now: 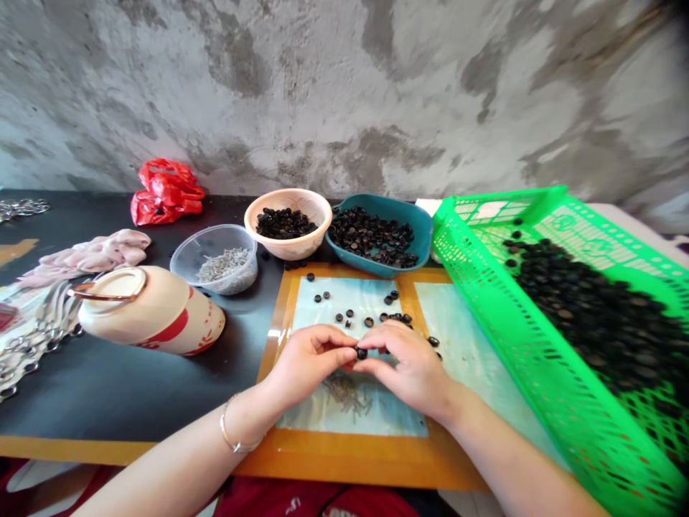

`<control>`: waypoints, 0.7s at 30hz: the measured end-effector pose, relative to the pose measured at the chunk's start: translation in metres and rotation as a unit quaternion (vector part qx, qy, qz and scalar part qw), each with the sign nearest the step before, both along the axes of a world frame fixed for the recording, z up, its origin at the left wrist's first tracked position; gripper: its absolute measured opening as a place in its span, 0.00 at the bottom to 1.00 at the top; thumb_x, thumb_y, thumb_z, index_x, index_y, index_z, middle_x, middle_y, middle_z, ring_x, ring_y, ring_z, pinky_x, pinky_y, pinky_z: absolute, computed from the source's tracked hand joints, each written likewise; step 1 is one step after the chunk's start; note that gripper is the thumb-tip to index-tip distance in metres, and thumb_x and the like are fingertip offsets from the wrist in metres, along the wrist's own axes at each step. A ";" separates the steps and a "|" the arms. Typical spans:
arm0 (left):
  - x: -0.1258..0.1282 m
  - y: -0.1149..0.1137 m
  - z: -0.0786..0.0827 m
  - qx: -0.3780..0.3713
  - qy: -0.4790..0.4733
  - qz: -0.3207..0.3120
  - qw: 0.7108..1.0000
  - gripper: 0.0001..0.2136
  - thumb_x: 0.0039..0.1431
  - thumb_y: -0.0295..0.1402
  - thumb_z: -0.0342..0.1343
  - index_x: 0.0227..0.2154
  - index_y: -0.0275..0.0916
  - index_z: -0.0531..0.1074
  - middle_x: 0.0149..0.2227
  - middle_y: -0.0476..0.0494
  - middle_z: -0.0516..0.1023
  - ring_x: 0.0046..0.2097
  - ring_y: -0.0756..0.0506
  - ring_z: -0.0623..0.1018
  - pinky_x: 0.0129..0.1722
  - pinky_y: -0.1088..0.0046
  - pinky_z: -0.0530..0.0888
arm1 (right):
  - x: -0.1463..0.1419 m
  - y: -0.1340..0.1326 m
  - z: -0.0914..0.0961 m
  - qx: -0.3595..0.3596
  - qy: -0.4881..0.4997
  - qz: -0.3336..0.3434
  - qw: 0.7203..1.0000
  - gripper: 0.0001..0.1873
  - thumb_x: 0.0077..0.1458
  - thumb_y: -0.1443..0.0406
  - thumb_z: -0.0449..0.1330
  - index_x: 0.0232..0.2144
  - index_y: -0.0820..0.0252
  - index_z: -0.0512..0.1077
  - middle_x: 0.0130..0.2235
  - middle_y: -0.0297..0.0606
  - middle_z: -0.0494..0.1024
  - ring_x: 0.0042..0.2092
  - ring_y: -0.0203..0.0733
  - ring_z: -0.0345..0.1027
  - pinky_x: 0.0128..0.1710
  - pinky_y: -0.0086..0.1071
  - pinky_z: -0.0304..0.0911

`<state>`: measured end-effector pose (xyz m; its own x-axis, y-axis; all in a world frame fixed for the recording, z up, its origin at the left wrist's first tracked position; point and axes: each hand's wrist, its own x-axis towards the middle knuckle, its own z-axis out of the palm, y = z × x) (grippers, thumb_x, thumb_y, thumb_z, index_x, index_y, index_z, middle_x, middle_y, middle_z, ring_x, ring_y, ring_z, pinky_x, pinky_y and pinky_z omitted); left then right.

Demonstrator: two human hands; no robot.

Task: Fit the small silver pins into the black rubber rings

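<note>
My left hand (pixel 309 359) and my right hand (pixel 412 366) meet over a pale mat (pixel 344 294) taped with orange edges. Both pinch one small black ring-shaped piece (pixel 361 352) between their fingertips. Several loose black pieces (pixel 371 316) lie on the mat just beyond my fingers. A small heap of thin grey pins (pixel 349 395) lies on the mat under my hands. My left wrist wears a thin bracelet.
A beige bowl (pixel 289 248) and a teal dish (pixel 425 230) hold black pieces. A clear tub (pixel 186 258) holds grey pins. A tilted green basket (pixel 484 287) of black pieces fills the right. A white-and-red jar (pixel 151 312) lies left, with a red bag (pixel 164 190), pink cloth and metal rings.
</note>
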<state>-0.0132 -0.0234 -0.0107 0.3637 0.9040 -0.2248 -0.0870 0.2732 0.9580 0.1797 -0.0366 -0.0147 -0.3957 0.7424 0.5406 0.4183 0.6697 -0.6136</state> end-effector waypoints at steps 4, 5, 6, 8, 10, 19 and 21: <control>0.000 0.001 0.000 -0.022 -0.010 -0.007 1.000 0.08 0.44 0.32 0.68 0.28 0.34 0.79 0.26 0.45 0.80 0.27 0.49 0.78 0.31 0.75 0.76 | 0.000 0.001 -0.001 -0.004 -0.006 0.014 1.000 0.10 0.54 0.63 0.67 0.37 0.60 0.72 0.34 0.37 0.79 0.35 0.39 0.70 0.38 0.35 0.65; 0.000 0.001 0.000 -0.032 -0.015 -0.008 0.999 0.09 0.44 0.33 0.68 0.28 0.34 0.79 0.26 0.45 0.80 0.27 0.49 0.78 0.31 0.75 0.76 | 0.000 0.001 -0.001 -0.007 -0.009 0.016 1.000 0.10 0.54 0.63 0.67 0.37 0.59 0.72 0.33 0.36 0.79 0.34 0.39 0.70 0.37 0.35 0.64; 0.001 0.000 0.000 -0.042 -0.020 -0.009 0.999 0.09 0.44 0.33 0.69 0.27 0.34 0.78 0.25 0.45 0.80 0.27 0.49 0.78 0.30 0.75 0.76 | 0.000 0.001 -0.001 -0.012 -0.012 0.017 1.000 0.10 0.54 0.62 0.67 0.36 0.59 0.72 0.32 0.35 0.79 0.33 0.39 0.69 0.37 0.34 0.64; 0.001 0.000 0.001 -0.059 -0.029 -0.013 0.998 0.11 0.43 0.35 0.69 0.27 0.33 0.78 0.24 0.45 0.80 0.26 0.49 0.78 0.30 0.75 0.76 | -0.001 0.000 -0.001 -0.021 -0.011 0.012 1.000 0.10 0.53 0.61 0.68 0.35 0.58 0.72 0.30 0.33 0.78 0.31 0.37 0.68 0.34 0.33 0.62; 0.000 -0.001 0.001 -0.070 -0.034 -0.021 0.997 0.12 0.44 0.37 0.69 0.27 0.33 0.78 0.24 0.44 0.80 0.25 0.49 0.78 0.29 0.75 0.76 | -0.004 -0.001 0.000 -0.035 0.001 0.001 0.999 0.09 0.53 0.61 0.67 0.34 0.58 0.73 0.27 0.32 0.77 0.29 0.36 0.66 0.32 0.31 0.61; -0.001 -0.001 0.001 -0.101 -0.056 -0.045 0.992 0.15 0.45 0.42 0.68 0.27 0.33 0.77 0.22 0.45 0.80 0.24 0.50 0.78 0.27 0.77 0.75 | -0.010 -0.008 -0.001 -0.200 0.088 -0.049 0.975 0.09 0.49 0.60 0.69 0.31 0.57 0.75 0.26 0.30 0.77 0.27 0.34 0.69 0.29 0.27 0.66; -0.001 -0.002 0.001 -0.095 -0.057 -0.037 0.993 0.15 0.45 0.42 0.68 0.27 0.32 0.77 0.22 0.45 0.80 0.24 0.50 0.78 0.28 0.77 0.75 | -0.010 -0.008 -0.001 -0.218 0.090 -0.048 0.971 0.09 0.49 0.61 0.70 0.31 0.56 0.75 0.26 0.30 0.78 0.28 0.35 0.71 0.30 0.27 0.67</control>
